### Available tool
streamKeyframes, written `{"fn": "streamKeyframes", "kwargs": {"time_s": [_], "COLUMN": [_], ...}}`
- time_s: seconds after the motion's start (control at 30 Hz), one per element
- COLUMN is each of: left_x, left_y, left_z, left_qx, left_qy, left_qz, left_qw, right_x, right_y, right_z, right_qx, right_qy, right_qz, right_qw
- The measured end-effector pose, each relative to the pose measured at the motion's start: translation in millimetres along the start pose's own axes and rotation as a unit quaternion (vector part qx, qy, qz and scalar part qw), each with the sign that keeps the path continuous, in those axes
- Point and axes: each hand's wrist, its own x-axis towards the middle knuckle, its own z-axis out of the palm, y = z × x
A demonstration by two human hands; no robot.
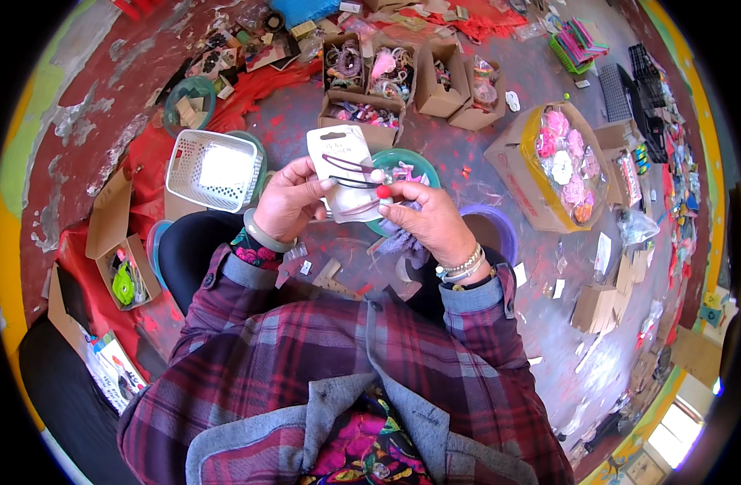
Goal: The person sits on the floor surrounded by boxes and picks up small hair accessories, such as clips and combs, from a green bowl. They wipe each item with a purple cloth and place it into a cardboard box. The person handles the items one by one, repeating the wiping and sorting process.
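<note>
My left hand (288, 198) grips the left edge of a white hanging card (333, 144), thumb on its front. Dark elastic hair ties (350, 165) loop across the card, one ending in a white bead (377, 175) and another in a red bead (383, 191). My right hand (437, 228) closes at the card's lower right, its thumb and forefinger pinching a hair tie by the red bead. Below the card sits a green basin (428, 168) with small colourful pieces in it. Something fuzzy and purple-grey (404, 242) hangs under my right hand.
A white perforated basket (176, 179) stands at the left. Ahead are cardboard boxes (435, 97) of hair accessories. A larger carton (516, 174) with bagged pink flowers is at the right. A purple tub (504, 230) sits by my right knee. Scraps litter the floor.
</note>
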Motion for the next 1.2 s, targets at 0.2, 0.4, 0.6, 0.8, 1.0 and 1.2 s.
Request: {"fn": "streamKeyframes", "kwargs": {"time_s": [0.2,0.4,0.6,0.8,1.0,1.2], "left_x": [-11,-23,-26,-23,-24,-23], "left_y": [7,22,20,18,20,24], "left_z": [12,28,27,22,22,24], "left_qx": [0.333,0.53,0.465,0.395,0.35,0.468], "left_qy": [-0.073,-0.116,-0.124,-0.164,-0.193,-0.034], "left_qz": [0.327,0.432,0.413,0.39,0.346,0.372], "left_qw": [0.881,0.72,0.773,0.816,0.849,0.801], "right_x": [-1,1,-2,-4,-7,-2], "right_y": [-5,-6,-13,-17,-15,-12], "right_z": [0,-3,0,11,14,17], "right_qx": [0.138,0.169,0.1,-0.105,-0.327,-0.268], "right_qy": [0.054,0.021,0.067,0.083,0.151,0.164], "right_qz": [-0.01,0.001,-0.075,-0.183,-0.299,-0.342], "right_qw": [0.989,0.985,0.99,0.974,0.884,0.885]}}
